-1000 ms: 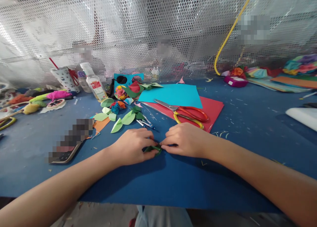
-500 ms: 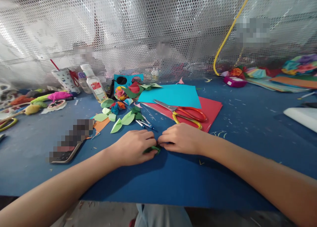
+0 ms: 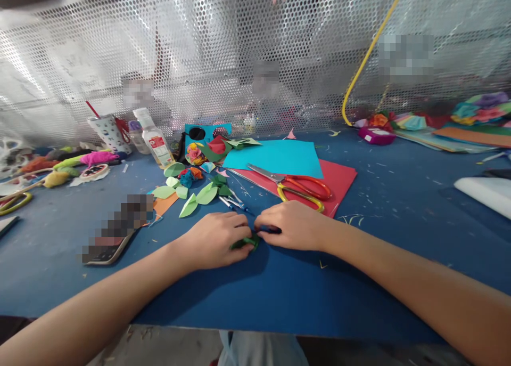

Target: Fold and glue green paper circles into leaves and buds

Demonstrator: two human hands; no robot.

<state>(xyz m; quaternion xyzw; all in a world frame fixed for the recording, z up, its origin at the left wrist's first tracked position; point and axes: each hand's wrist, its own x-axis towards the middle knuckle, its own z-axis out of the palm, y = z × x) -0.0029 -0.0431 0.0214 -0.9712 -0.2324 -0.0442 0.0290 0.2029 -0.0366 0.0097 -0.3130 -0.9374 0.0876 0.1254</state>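
In the head view my left hand [image 3: 221, 238] is closed on a small dark green piece of paper [image 3: 249, 242], just above the blue table; most of the piece is hidden by my fingers. My right hand [image 3: 291, 226] pinches at the right end of that piece, its fingertips nearly meeting those of the left. Beyond the hands, slim blue and silver pointed tools [image 3: 235, 202] lie on the table. Light green paper leaves [image 3: 198, 198] rest to the left of them. Scissors [image 3: 305, 187] with red and yellow handles lie on red paper [image 3: 339, 179].
Turquoise paper [image 3: 275, 157] overlaps the red sheet. A phone [image 3: 115, 235] lies at left, near a bottle [image 3: 154, 139] and a patterned tumbler [image 3: 107, 131]. A purple box [image 3: 376, 136] sits at back right, before a perforated metal screen [image 3: 223, 51]. A white object [image 3: 485, 193] stands at the right edge.
My hands keep almost the same place, with small finger movements around the green paper. The camera view has shifted slightly; the objects on the table have not moved.
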